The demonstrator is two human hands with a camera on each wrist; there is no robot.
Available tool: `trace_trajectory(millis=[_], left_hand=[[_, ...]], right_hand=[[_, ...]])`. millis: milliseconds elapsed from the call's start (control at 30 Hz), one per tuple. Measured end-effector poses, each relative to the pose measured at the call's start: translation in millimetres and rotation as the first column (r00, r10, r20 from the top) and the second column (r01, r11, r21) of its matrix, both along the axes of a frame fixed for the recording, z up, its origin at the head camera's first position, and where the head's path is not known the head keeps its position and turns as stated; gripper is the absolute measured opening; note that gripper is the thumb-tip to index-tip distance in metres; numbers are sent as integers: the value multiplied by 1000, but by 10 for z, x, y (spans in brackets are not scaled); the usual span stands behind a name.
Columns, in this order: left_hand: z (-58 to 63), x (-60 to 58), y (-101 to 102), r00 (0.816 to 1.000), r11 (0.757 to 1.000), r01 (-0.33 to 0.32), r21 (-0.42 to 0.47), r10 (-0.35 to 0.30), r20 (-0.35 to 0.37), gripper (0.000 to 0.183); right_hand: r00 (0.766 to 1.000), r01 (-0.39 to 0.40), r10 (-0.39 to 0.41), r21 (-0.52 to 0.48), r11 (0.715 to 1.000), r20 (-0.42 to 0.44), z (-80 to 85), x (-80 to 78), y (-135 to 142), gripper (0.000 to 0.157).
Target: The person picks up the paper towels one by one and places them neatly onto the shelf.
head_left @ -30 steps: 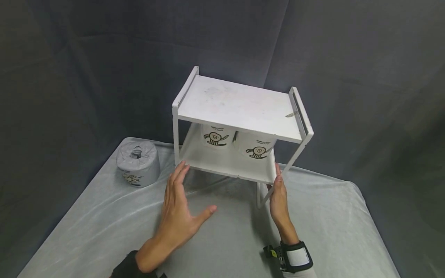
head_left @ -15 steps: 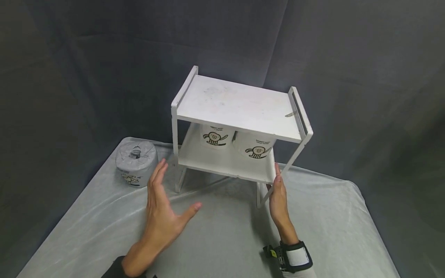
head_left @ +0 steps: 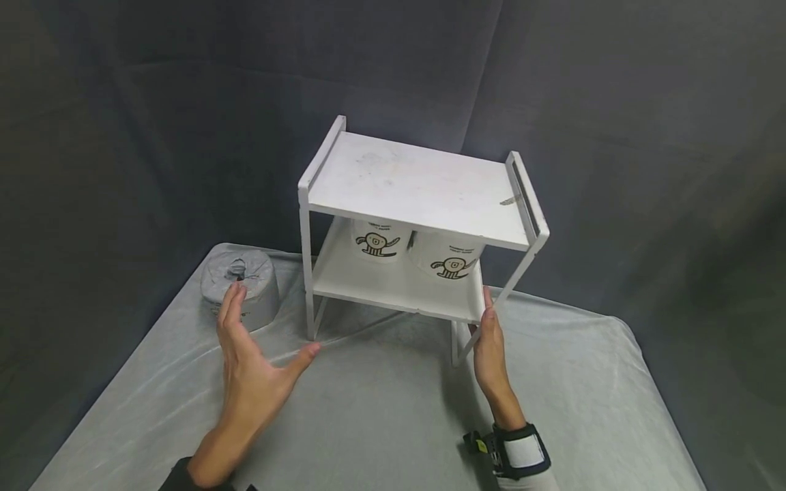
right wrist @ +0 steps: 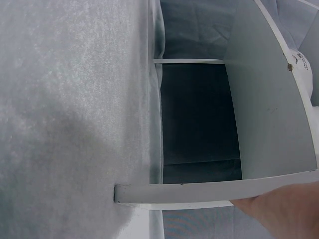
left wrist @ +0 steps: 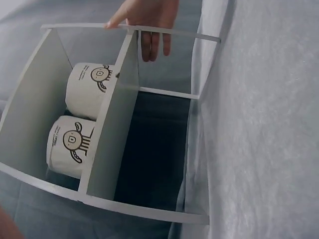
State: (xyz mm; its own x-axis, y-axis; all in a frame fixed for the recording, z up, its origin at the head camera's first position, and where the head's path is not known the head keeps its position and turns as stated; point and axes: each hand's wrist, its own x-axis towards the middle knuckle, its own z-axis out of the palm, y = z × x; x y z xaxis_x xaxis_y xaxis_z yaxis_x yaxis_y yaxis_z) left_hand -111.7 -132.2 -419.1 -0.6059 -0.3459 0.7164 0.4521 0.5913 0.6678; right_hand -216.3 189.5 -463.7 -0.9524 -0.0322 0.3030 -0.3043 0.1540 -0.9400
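Note:
My left hand (head_left: pixel 254 382) is spread, thumb apart from the fingers, left of the white two-tier shelf (head_left: pixel 417 184). In the head view its fingertips overlap the front of a wrapped toilet roll (head_left: pixel 260 296) on the cloth. My right hand (head_left: pixel 491 354) holds the shelf's right side at the front leg, just below the lower board; in the left wrist view its thumb lies at the leg and its fingers extend past it. Two more toilet rolls, a left one (head_left: pixel 381 242) and a right one (head_left: pixel 447 258), stand side by side on the lower board, their tops hidden by the upper board.
A pale grey cloth (head_left: pixel 368 423) covers the table. Dark grey curtains (head_left: pixel 184 136) hang behind and at both sides. The shelf's thin legs (head_left: pixel 309 273) reach down to the cloth, with a gap under the lower board.
My left hand has moved left, away from the shelf's left front leg to the lone toilet roll. My right hand stays at the shelf, which looks unmoved.

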Motion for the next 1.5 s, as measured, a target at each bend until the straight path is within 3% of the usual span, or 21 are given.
trace_trajectory(millis=[200,467,667,800,1200,1500], left_hand=[[-234,-69,-131,996,997,-49,53,45,80,119],[-327,-99,-216,979,983,-110,147,82,189,119],[-376,-174,-280,939,937,-204,283,105,328,124],[-436,-231,-350,925,913,-231,337,98,368,126],[-595,-336,-450,896,895,-281,348,115,428,132],[-690,-430,-504,868,890,-281,360,76,491,134]], right_hand=[[1000,11,-11,1,1000,5,0,-5,2,60],[1000,16,-16,4,1000,8,-5,-9,7,61],[1000,20,-20,16,1000,0,-4,-19,6,60],[1000,25,-25,22,999,-2,0,-14,4,60],[1000,27,-27,32,999,1,12,-3,9,59],[1000,28,-28,37,999,-6,-2,-11,12,59]])
